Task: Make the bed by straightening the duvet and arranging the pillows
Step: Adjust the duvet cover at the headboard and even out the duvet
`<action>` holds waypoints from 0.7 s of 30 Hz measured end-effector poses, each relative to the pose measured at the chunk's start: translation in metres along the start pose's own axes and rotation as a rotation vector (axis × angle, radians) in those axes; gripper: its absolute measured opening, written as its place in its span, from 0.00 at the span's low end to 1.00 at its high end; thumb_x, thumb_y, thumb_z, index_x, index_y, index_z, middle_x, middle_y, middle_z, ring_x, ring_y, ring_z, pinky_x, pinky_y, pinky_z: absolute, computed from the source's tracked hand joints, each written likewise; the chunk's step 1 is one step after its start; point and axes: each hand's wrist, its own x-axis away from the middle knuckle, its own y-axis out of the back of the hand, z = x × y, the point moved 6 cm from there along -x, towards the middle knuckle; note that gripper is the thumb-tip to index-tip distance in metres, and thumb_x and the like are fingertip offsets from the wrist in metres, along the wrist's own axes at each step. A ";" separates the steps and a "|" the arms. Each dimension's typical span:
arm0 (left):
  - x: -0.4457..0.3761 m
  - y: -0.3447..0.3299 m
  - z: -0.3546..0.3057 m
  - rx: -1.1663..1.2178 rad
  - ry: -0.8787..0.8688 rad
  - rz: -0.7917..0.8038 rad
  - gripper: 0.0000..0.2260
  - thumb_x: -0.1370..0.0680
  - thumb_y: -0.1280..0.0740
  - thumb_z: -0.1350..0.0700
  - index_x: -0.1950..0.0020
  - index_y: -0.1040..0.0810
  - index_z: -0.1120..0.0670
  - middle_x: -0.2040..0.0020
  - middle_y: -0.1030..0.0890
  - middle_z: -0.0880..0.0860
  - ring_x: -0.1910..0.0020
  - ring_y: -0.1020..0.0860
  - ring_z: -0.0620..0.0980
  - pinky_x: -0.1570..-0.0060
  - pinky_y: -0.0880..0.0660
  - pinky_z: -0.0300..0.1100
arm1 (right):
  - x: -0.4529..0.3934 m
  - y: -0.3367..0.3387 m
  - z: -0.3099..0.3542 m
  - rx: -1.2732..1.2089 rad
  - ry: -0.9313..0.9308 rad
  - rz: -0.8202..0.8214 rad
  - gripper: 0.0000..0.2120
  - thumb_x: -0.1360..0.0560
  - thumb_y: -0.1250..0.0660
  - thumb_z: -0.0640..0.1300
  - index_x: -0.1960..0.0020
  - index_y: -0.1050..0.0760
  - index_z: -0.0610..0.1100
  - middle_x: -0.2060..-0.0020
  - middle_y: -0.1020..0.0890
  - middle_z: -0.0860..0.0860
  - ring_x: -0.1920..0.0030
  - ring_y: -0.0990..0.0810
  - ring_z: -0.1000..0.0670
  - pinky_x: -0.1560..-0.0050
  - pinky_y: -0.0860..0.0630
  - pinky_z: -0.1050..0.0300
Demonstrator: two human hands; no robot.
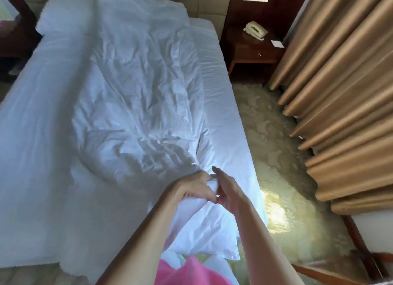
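Observation:
A crumpled white duvet (138,97) lies lengthwise down the right half of the bed (32,146). My left hand (191,189) grips a bunched fold of the duvet near the bed's right foot corner. Right beside it, my right hand (227,187) has its fingers spread and loosely extended, touching the same bunch of fabric with the thumb side. Two white pillows sit at the head: one pillow (68,12) at the left, another pillow (144,10) to its right, partly under the duvet's top end.
A dark wooden nightstand (251,51) with a cream telephone (255,29) and a note stands right of the bed head. Gold curtains (340,93) hang along the right. Patterned carpet (276,157) fills the gap between bed and curtains. A wooden chair frame (340,272) is at bottom right.

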 end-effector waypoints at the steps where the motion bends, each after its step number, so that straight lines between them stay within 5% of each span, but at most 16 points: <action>1: 0.000 0.007 0.007 0.053 0.021 -0.032 0.12 0.36 0.27 0.53 0.57 0.22 0.54 0.62 0.22 0.49 0.58 0.17 0.52 0.60 0.24 0.45 | -0.008 -0.008 0.003 0.016 -0.026 0.040 0.10 0.20 0.35 0.46 0.57 0.23 0.40 0.75 0.23 0.50 0.77 0.26 0.53 0.74 0.29 0.59; 4: 0.007 0.024 0.025 0.205 0.115 -0.138 0.10 0.32 0.25 0.56 0.64 0.27 0.52 0.68 0.26 0.46 0.68 0.26 0.45 0.67 0.31 0.38 | -0.034 -0.030 0.007 0.009 -0.091 0.140 0.06 0.23 0.31 0.42 0.56 0.21 0.40 0.73 0.20 0.49 0.75 0.22 0.53 0.71 0.25 0.59; 8: 0.037 0.024 0.043 0.392 0.225 -0.344 0.14 0.31 0.25 0.57 0.64 0.31 0.52 0.67 0.32 0.46 0.69 0.32 0.45 0.68 0.37 0.38 | -0.062 -0.050 -0.007 -0.041 -0.178 0.186 0.17 0.28 0.25 0.40 0.42 0.22 0.33 0.49 0.15 0.39 0.49 0.15 0.42 0.54 0.18 0.51; 12: 0.074 -0.018 0.056 0.624 0.362 -0.588 0.10 0.32 0.25 0.58 0.61 0.26 0.55 0.65 0.29 0.47 0.68 0.29 0.44 0.67 0.35 0.35 | -0.057 -0.059 -0.033 -0.042 -0.300 0.349 0.21 0.27 0.26 0.36 0.37 0.25 0.31 0.42 0.18 0.36 0.41 0.18 0.40 0.37 0.23 0.45; 17: 0.093 -0.097 0.054 0.633 0.577 -0.771 0.05 0.36 0.28 0.58 0.65 0.23 0.52 0.70 0.26 0.46 0.68 0.27 0.47 0.67 0.33 0.39 | -0.043 -0.027 -0.049 0.210 -0.278 0.342 0.07 0.25 0.32 0.34 0.47 0.25 0.36 0.60 0.22 0.45 0.62 0.22 0.48 0.58 0.22 0.55; 21: 0.087 -0.137 0.037 0.462 0.757 -0.790 0.15 0.34 0.33 0.59 0.48 0.19 0.50 0.59 0.20 0.48 0.56 0.19 0.51 0.59 0.22 0.41 | -0.029 0.012 -0.051 0.256 -0.265 0.287 0.09 0.28 0.32 0.31 0.48 0.23 0.35 0.60 0.22 0.42 0.60 0.22 0.45 0.67 0.22 0.58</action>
